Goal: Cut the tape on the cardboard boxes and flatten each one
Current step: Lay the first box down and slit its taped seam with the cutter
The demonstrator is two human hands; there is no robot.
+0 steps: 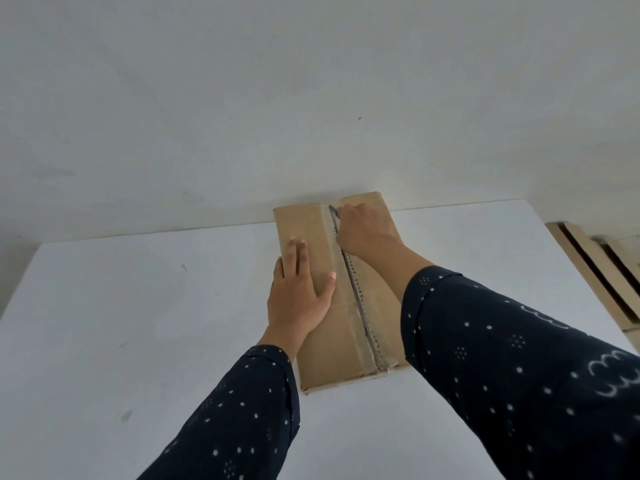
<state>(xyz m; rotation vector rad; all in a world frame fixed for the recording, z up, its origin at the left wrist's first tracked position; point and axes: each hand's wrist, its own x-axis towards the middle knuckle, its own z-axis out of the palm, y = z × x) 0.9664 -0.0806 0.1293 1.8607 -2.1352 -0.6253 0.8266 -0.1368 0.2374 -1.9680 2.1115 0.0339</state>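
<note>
A brown cardboard box (pixel 311 230) lies on a white table (pixel 138 323), its far end against the wall. Clear tape (pixel 346 306) runs along its top seam, which shows as a dark slit from the near end up to the far end. My left hand (pixel 298 296) presses flat on the left flap, fingers straight. My right hand (pixel 363 230) is curled near the far end of the seam and grips a small cutter (pixel 335 213) with a blue handle, its blade in the seam. Most of the cutter is hidden by the fingers.
Several flattened cardboard pieces (pixel 595 271) lie at the right edge of the table. A plain pale wall (pixel 311 98) rises right behind the box. My dark dotted sleeves (pixel 519 375) cover the lower part of the view.
</note>
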